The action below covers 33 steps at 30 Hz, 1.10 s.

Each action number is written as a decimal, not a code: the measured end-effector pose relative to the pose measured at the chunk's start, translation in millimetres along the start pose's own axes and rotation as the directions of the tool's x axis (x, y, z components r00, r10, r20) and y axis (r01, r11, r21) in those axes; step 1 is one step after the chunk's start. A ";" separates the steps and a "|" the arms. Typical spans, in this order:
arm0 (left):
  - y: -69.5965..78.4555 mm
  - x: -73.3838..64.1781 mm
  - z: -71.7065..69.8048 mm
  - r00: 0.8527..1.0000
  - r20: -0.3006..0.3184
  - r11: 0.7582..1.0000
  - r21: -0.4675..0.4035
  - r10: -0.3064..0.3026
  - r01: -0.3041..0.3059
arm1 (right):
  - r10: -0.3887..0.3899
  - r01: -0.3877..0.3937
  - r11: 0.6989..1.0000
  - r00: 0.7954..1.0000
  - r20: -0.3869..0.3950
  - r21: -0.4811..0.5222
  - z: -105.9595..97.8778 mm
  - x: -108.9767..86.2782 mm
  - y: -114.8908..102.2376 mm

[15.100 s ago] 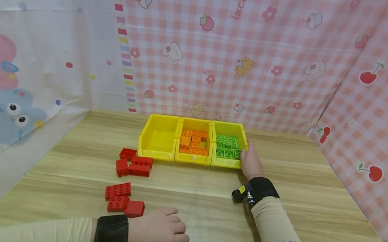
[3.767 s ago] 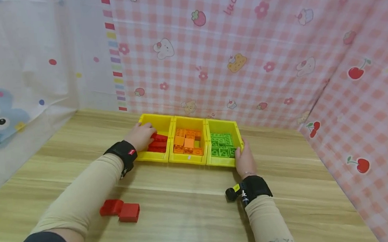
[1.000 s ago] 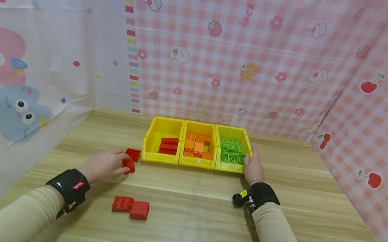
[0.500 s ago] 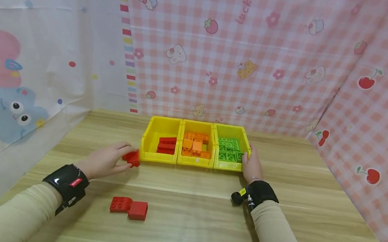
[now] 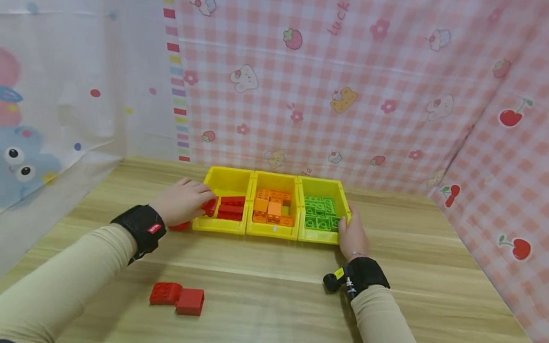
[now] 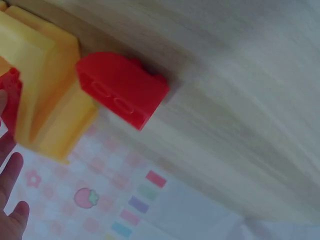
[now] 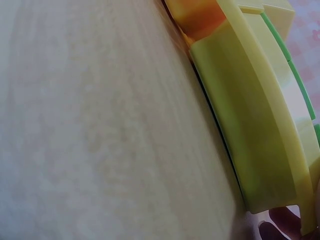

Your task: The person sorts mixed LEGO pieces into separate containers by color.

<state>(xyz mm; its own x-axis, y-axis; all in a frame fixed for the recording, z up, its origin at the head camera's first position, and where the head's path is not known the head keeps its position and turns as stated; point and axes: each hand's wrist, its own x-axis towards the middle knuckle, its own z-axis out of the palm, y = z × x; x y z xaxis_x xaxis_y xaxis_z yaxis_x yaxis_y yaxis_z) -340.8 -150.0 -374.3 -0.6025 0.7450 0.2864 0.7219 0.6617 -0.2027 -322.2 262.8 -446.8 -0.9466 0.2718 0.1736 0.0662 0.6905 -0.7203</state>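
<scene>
My left hand (image 5: pixel 179 201) reaches over the side wall of the left yellow bin (image 5: pixel 218 227), its fingertips pinching a red toy brick (image 5: pixel 209 207) inside. Red bricks (image 5: pixel 232 210) lie beside it there. Another red brick (image 6: pixel 122 87) rests on the table just outside that bin, partly hidden under my hand in the head view. At the opposite end, my right hand (image 5: pixel 354 235) grips the outer wall of the right bin (image 5: pixel 321 237), thumb at the rim. In the right wrist view, fingertips (image 7: pixel 285 222) show at the bin's lower corner.
The middle bin (image 5: pixel 273 232) holds orange bricks (image 5: pixel 273 208); green bricks (image 5: pixel 321 210) fill the right one. Two red pieces, a rounded brick (image 5: pixel 165 293) and a square block (image 5: pixel 190 301), lie on the wooden table (image 5: pixel 273 302) nearer the front. Patterned cloth walls (image 5: pixel 269 88) surround it.
Over the last second my left hand moved right with a red brick into the left bin. That bin held nothing in the oldest frame; an orange brick has joined the middle one. My right hand stayed.
</scene>
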 end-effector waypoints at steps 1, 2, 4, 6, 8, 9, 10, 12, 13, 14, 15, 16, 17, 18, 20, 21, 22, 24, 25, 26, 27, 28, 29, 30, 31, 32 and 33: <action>-1.0 1.2 3.0 1.000 0.017 1.000 0.012 -0.009 0.009 | 0.003 -0.003 1.000 1.000 0.001 0.000 0.0 -0.1 -0.1; -1.6 2.1 5.1 0.999 0.030 1.000 0.015 -0.016 0.016 | 0.003 -0.003 1.000 1.000 0.003 0.003 -0.1 0.1 -0.1; -2.3 2.8 8.1 0.998 0.053 0.999 0.019 -0.029 0.028 | 0.003 -0.003 1.000 1.000 0.006 0.010 -0.2 0.4 -0.9; -2.3 2.9 9.3 0.996 0.074 0.999 0.016 -0.042 0.041 | -0.001 0.001 1.000 1.000 0.006 0.014 -0.1 0.7 -2.0; -1.3 3.5 8.6 0.994 0.096 0.998 0.010 -0.058 0.057 | -0.006 0.006 1.000 1.000 0.004 0.015 -0.2 1.5 -2.3; -0.6 4.2 7.9 0.992 0.108 0.998 0.007 -0.066 0.065 | -0.006 0.006 1.000 1.000 0.004 0.014 -0.2 1.8 -2.4; -0.2 5.0 7.5 0.990 0.119 0.997 0.005 -0.074 0.074 | -0.006 0.006 1.000 1.000 0.003 0.013 -0.2 1.9 -2.3; 1.4 6.8 5.9 0.986 0.141 0.996 -0.004 -0.087 0.088 | -0.004 0.004 1.000 1.000 0.003 0.014 -0.2 2.1 -2.0; 2.0 7.8 5.3 0.984 0.152 0.996 -0.007 -0.091 0.093 | -0.003 0.003 1.000 1.000 0.003 0.014 -0.1 2.1 -1.7; 2.6 8.7 5.0 0.982 0.163 0.996 -0.006 -0.092 0.095 | -0.001 0.001 1.000 1.000 0.003 0.016 -0.1 1.8 -1.6; 3.3 9.6 4.7 0.980 0.174 0.996 0.000 -0.093 0.094 | 0.001 -0.001 1.000 1.000 0.002 0.018 0.0 1.3 -1.4; 4.0 10.3 4.4 0.978 0.184 0.995 0.000 -0.094 0.096 | 0.002 -0.002 1.000 1.000 0.002 0.020 0.0 0.9 -1.2; 5.0 10.9 3.8 0.977 0.190 0.996 -0.002 -0.092 0.095 | 0.002 -0.002 1.000 1.000 0.002 0.023 0.0 0.7 -1.0; 5.7 11.3 3.8 0.976 0.196 0.995 -0.002 -0.093 0.095 | 0.002 -0.002 1.000 1.000 0.002 0.025 0.1 0.6 -0.8; 7.0 11.2 3.5 0.974 0.205 0.995 -0.001 -0.096 0.098 | 0.002 -0.002 1.000 1.000 0.001 0.025 0.4 0.4 -0.6; 7.6 11.0 3.4 0.973 0.208 0.995 -0.004 -0.099 0.102 | 0.002 -0.002 1.000 1.000 0.000 0.024 0.4 0.4 -0.6; 8.1 10.7 3.5 0.972 0.213 0.994 -0.007 -0.102 0.106 | 0.001 -0.001 1.000 1.000 0.001 0.023 0.4 0.3 -0.6; 8.7 9.9 4.4 0.968 0.226 0.993 0.002 -0.111 0.114 | 0.000 0.000 1.000 1.000 0.000 0.020 0.3 0.7 -0.6; 9.1 9.7 4.9 0.965 0.234 0.993 0.006 -0.117 0.119 | -0.001 0.001 1.000 1.000 0.000 0.019 0.2 0.7 -0.6; 9.5 9.6 5.4 0.962 0.242 0.992 0.011 -0.123 0.124 | -0.001 0.001 1.000 1.000 0.000 0.019 0.0 0.6 -0.8; 10.1 9.5 5.8 0.960 0.250 0.992 0.019 -0.129 0.129 | -0.002 0.002 1.000 1.000 0.000 0.018 -0.1 0.7 -0.8; 10.9 9.5 6.1 0.957 0.258 0.991 0.027 -0.134 0.132 | -0.001 0.001 1.000 1.000 -0.001 0.017 0.0 0.7 -0.7; 11.7 9.6 6.2 0.954 0.264 0.990 0.032 -0.140 0.136 | -0.001 0.001 1.000 1.000 -0.002 0.015 0.1 0.9 -0.4; 12.6 9.8 6.4 0.952 0.270 0.990 0.039 -0.143 0.138 | 0.000 0.000 1.000 1.000 -0.001 0.015 0.2 1.0 -0.3; 13.6 9.9 6.5 0.951 0.274 0.989 0.047 -0.145 0.137 | 0.003 -0.003 1.000 1.000 -0.001 0.016 0.4 0.9 -0.2; 14.5 9.9 6.8 0.951 0.276 0.990 0.058 -0.142 0.132 | 0.006 -0.006 1.000 1.000 0.000 0.015 0.7 0.9 0.2; 15.5 9.8 6.9 0.952 0.274 0.990 0.069 -0.137 0.123 | 0.009 -0.009 1.000 1.000 0.000 0.016 1.0 1.0 0.6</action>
<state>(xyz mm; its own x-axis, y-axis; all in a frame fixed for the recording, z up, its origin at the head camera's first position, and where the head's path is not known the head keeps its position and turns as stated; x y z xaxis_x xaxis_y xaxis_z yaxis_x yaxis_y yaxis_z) -337.9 -131.8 -381.1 -0.7659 0.6415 0.0436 0.6172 0.7525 -0.2298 -323.3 262.8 -447.7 -0.9459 0.2783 0.1670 0.0697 0.6768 -0.7328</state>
